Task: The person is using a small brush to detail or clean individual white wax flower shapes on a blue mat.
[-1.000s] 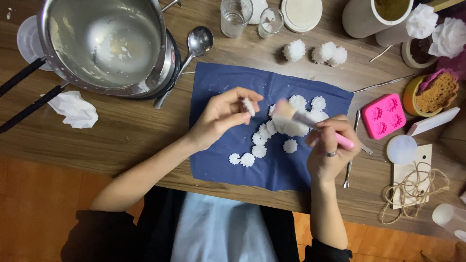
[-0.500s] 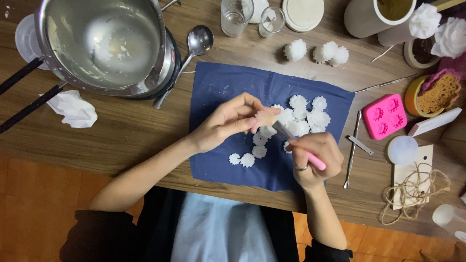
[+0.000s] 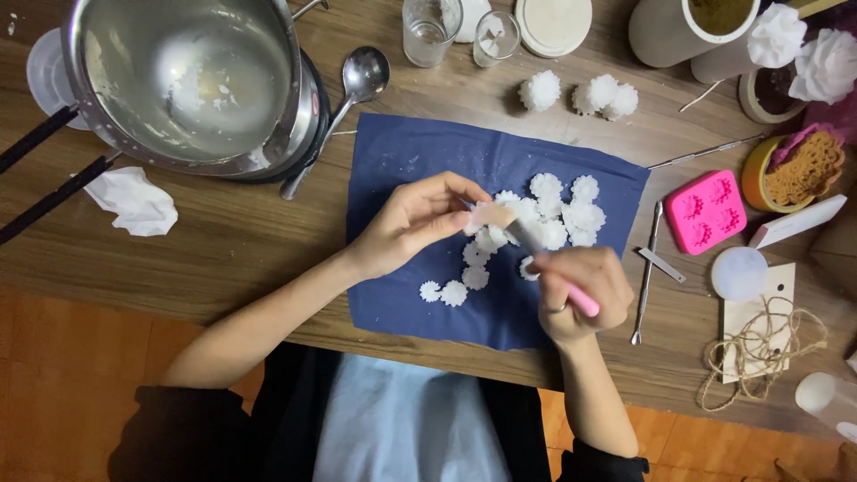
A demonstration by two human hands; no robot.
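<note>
My left hand [image 3: 412,223] pinches a small white flower-shaped wax piece [image 3: 475,220] over a dark blue cloth [image 3: 402,161]. My right hand [image 3: 576,295] grips a pink-handled brush [image 3: 544,259], and its bristles touch that piece. Several more white wax flowers [image 3: 561,214] lie on the cloth just behind the hands, and a few smaller ones [image 3: 445,292] lie nearer me.
A steel bowl [image 3: 192,80] on a burner stands at the back left, with a spoon [image 3: 353,94] and a crumpled tissue [image 3: 134,201] beside it. At the right are a pink silicone mould [image 3: 708,211], metal tools [image 3: 649,272], twine [image 3: 759,357], glasses [image 3: 430,29] and cups.
My right hand has drawn in toward my left, bringing the brush tip onto the wax piece. My left hand stays about where it was, still pinching the piece.
</note>
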